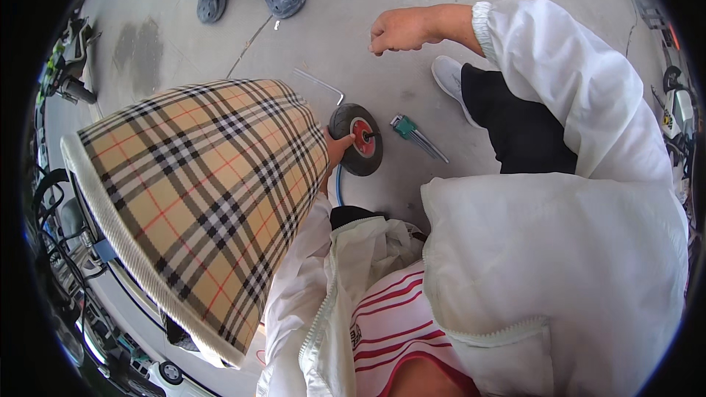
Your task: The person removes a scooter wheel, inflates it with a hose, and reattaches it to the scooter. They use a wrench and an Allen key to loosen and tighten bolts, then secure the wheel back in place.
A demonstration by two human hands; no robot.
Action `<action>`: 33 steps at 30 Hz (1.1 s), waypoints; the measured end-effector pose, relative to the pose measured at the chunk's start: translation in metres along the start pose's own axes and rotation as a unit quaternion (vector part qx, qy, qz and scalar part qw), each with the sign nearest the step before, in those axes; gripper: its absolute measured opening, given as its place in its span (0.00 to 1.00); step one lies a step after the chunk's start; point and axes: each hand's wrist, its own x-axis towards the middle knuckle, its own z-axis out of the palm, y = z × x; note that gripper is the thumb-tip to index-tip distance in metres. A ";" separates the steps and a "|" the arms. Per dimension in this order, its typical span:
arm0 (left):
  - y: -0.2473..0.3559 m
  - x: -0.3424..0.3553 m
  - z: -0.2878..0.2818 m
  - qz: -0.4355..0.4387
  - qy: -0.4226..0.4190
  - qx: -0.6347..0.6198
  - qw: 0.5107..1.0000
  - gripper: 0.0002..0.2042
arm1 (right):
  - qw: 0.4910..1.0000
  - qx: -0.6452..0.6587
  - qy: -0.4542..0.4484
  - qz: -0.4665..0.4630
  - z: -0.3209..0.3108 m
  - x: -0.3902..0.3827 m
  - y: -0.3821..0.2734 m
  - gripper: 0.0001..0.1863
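The wheel was pinched, seemingly steadied, by the left hand; the right hand's grip couldn't be judged; firm support seemed needed.

The tyre looks like matt rubber, the hex keys smooth metal (their holder plastic).

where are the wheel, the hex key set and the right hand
Wheel (362,140): head view, on the red hub
Hex key set (407,129): head view, on the green holder
Right hand (406,28): head view, on its back
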 end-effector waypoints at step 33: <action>-0.012 -0.044 0.140 -0.007 0.180 0.286 0.941 0.35 | 0.865 -0.044 -0.267 -0.423 0.224 0.225 0.078 0.15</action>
